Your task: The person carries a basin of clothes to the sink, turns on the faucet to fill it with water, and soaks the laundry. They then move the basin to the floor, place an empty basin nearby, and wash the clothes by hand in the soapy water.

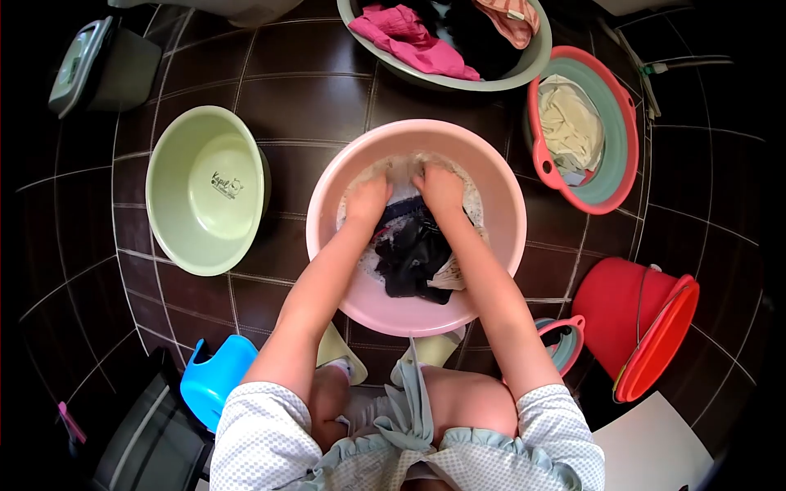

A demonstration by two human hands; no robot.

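Note:
Both hands are in a pink basin (pixel 499 188) of sudsy water at the middle of the view. My left hand (pixel 370 198) is closed on the left side of a pale, wet cloth (pixel 403 176) near the basin's far side. My right hand (pixel 439 188) is closed at the cloth's right side, its fingertips partly hidden by foam. Just below the hands lies a black garment (pixel 413 254) with a dark blue band, wet and bunched. A beige piece of fabric (pixel 447 277) shows at its lower right.
Around me are a green basin (pixel 205 192), a grey basin (pixel 442 79) holding pink and black clothes, a red-rimmed tub (pixel 626 155) with cream cloth, a red bucket (pixel 626 315), a blue plastic item (pixel 217 376), a small tub (pixel 565 352) and a lidded bin (pixel 123 74).

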